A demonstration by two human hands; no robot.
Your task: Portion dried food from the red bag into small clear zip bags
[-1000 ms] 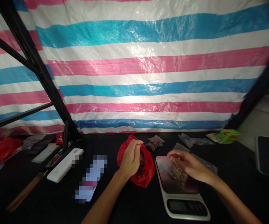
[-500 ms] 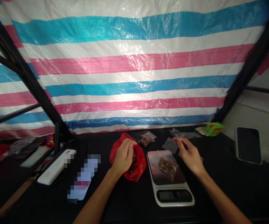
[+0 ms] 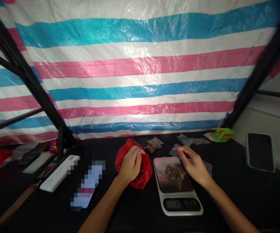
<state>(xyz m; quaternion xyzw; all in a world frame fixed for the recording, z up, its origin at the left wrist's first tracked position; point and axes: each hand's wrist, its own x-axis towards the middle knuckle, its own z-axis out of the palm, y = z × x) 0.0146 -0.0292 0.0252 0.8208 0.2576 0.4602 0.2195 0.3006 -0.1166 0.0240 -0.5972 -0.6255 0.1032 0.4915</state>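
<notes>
My left hand (image 3: 129,163) is curled into the mouth of a red plastic bag (image 3: 143,174) of dark pieces, fingers bent at its rim. A small clear bag of brown pieces (image 3: 174,171) lies on the plate of a white kitchen scale (image 3: 176,189). Beside the scale's far right corner hovers my right hand (image 3: 192,164), fingers loosely bent and reaching toward the clear bag, with nothing visibly in them. Another small filled clear bag (image 3: 154,144) lies behind the red bag.
Empty clear bags (image 3: 190,140) and a green box (image 3: 223,134) lie at the back right. A dark phone (image 3: 260,151) rests far right. A white power bank (image 3: 58,172), a blurred object (image 3: 87,185) and a wooden stick (image 3: 15,205) lie left. A striped tarp (image 3: 140,71) closes the back.
My right hand let go of the clear bag on the scale, reached back toward the empty bags, then came back to the scale's edge. My left hand stays in the red bag.
</notes>
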